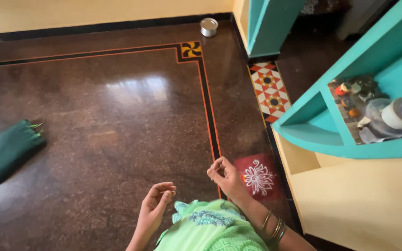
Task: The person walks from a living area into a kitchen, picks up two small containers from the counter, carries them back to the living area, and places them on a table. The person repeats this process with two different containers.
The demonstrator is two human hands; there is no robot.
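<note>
Your left hand [157,200] hung loosely curled and empty while your right hand [224,175] pinched its fingertips together, on what I cannot tell, both raised above the green cloth [210,227] draped over your lap, the folded dark green fabric [8,149] lying well apart on the floor [117,102].

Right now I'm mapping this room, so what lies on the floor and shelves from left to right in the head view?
Folded dark green cloth → small round steel tin → red floor patch with white flower drawing → turquoise shelf of small jars.
</note>
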